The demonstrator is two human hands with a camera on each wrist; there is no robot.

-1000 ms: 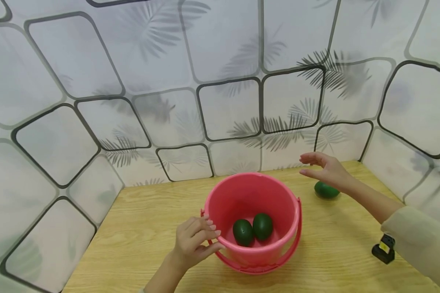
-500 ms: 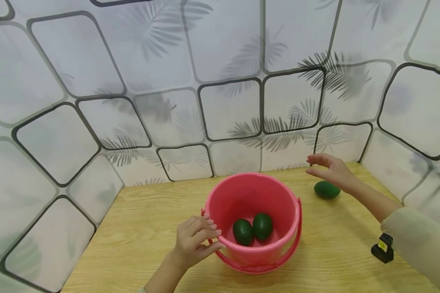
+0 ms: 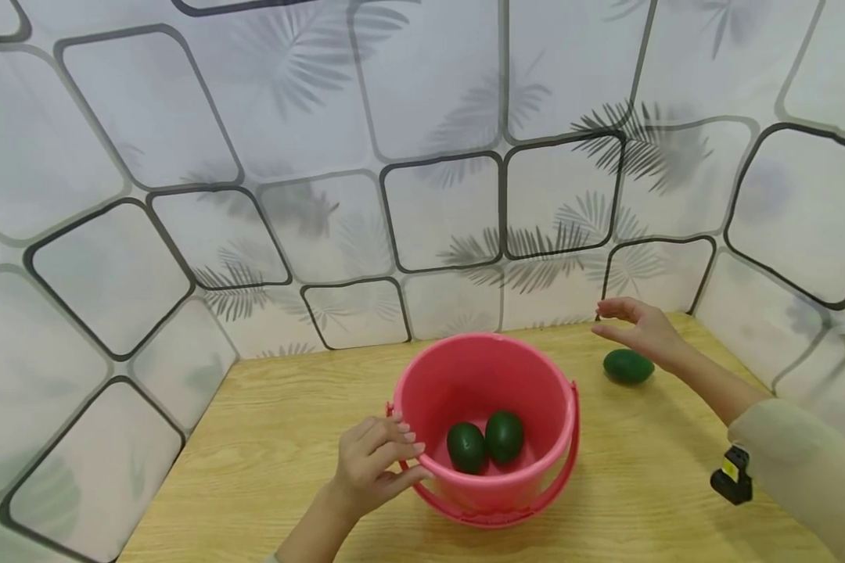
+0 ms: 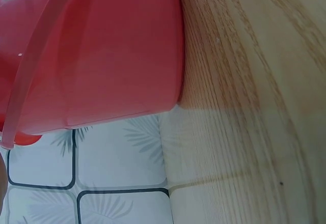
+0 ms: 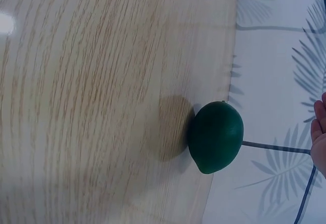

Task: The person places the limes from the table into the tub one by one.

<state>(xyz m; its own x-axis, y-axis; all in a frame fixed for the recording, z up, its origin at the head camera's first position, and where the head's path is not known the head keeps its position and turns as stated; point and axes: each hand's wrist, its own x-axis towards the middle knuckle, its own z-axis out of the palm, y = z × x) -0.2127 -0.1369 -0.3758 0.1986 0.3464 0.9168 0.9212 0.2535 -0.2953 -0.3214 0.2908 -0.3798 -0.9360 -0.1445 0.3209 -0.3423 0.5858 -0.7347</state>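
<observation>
A pink plastic bucket (image 3: 493, 500) stands on the table with its handle hanging down at the front. Inside, two dark green limes lie side by side on the bottom, a left lime (image 3: 467, 447) and a right lime (image 3: 505, 436). My left hand (image 3: 376, 461) holds the bucket's left rim, fingertips over the edge and thumb along the outside. In the left wrist view the bucket wall (image 4: 122, 51) fills the upper left. My right hand (image 3: 637, 328), holding nothing, hovers with fingers and thumb apart above a third lime (image 5: 216, 136) lying on the table.
The light wood table (image 3: 289, 414) runs back to a wall (image 3: 451, 305) covered in patterned cloth, which also closes off both sides. A small black device with a yellow label (image 3: 732, 475) is at the right sleeve (image 3: 789, 461).
My right hand has shifted slightly right and back toward the wearer's right side, leaving more of the third lime uncovered. The left hand and bucket have stayed put.
</observation>
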